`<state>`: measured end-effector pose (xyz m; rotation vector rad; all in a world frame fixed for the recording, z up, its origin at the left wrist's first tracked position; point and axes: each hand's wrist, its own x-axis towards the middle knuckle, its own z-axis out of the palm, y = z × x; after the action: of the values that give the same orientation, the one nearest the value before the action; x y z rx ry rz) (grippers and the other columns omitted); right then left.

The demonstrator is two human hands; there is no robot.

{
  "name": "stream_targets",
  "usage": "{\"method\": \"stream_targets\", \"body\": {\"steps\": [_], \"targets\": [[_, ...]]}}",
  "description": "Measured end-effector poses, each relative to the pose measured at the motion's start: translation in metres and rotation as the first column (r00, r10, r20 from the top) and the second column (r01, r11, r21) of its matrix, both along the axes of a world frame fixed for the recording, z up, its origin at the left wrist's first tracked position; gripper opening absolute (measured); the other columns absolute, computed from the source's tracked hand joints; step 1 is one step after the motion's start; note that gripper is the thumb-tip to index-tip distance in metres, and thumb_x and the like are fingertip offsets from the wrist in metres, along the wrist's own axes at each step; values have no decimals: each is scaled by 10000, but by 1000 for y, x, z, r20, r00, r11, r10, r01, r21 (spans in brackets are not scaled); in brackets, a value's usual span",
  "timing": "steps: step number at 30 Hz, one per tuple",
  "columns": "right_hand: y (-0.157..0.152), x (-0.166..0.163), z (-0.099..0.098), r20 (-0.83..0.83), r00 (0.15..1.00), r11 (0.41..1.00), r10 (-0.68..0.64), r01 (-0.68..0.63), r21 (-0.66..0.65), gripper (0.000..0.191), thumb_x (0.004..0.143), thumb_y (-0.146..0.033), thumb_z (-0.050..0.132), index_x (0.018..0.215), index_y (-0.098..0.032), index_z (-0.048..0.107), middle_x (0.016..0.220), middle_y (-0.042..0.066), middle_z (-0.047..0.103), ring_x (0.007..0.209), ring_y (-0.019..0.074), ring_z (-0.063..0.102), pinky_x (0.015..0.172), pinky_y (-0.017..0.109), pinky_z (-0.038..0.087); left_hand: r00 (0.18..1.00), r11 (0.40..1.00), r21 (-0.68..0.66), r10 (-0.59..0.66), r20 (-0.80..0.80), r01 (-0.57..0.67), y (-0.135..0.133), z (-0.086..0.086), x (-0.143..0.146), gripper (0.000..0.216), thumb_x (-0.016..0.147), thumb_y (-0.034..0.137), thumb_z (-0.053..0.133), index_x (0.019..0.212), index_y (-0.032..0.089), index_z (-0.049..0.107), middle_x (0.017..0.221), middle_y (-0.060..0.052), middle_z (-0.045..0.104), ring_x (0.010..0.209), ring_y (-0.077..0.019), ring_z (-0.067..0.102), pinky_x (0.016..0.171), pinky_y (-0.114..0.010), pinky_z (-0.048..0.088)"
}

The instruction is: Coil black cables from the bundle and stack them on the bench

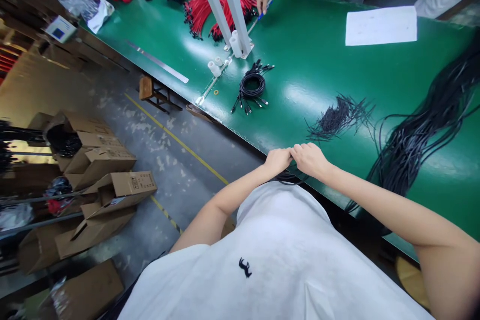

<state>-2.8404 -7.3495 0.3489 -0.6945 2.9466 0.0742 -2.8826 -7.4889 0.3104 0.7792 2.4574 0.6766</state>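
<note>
At the near edge of the green table, my left hand and my right hand meet, fingers closed. A coiled black cable hangs just below them, close to my shirt, and both hands grip it; the exact grip is hidden by the fingers. Beyond my right hand lies a loose pile of short black cable ties. Farther off, a coiled bundle of black cables with metal plug ends rests on the table.
Long black cables spread over the right side of the green table. White posts stand near red cables. A co-worker's hand touches a blue item. A white sheet lies at the back. Cardboard boxes sit left.
</note>
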Motion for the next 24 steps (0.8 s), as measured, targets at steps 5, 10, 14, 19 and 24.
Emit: {"method": "stream_targets", "body": {"steps": [5,10,14,19,24], "targets": [[-1,-7,-20,43,970,971,-237,238,-6,248,926,-109,379,914,-66,623,853,166,608,709,217,503,622,341,153,899,876,271,317,303,-400,21,-24,17,224,918,203,534,1119,172,627,1197,-112,703,1135,-244,633,982,-359,483],[11,15,-28,47,997,994,-62,66,-86,225,918,-96,418,897,-119,641,840,112,607,728,189,470,652,352,193,542,703,293,156,826,-649,6,-32,18,135,891,259,592,921,150,666,940,-56,725,1007,-209,651,984,-363,480],[25,28,-20,-211,976,972,60,-106,-212,279,969,-128,388,837,-150,633,697,60,535,661,177,387,649,356,187,494,580,363,81,866,-730,5,-23,24,275,852,419,671,882,145,655,821,-26,683,868,-181,643,913,-346,502],[18,35,-8,-222,954,907,-201,96,-409,334,993,-211,388,701,-172,548,654,42,502,618,156,351,648,348,210,788,570,570,256,560,-591,16,-6,36,260,939,346,540,1079,167,664,1037,-48,697,1095,-207,604,1055,-367,439],[10,45,-14,461,790,232,-404,576,-784,285,903,-369,486,683,-189,504,649,10,474,598,125,377,582,288,262,912,691,595,313,265,-411,14,-4,44,283,967,362,491,1111,174,644,1111,-94,668,1107,-237,594,1042,-414,461]]}}
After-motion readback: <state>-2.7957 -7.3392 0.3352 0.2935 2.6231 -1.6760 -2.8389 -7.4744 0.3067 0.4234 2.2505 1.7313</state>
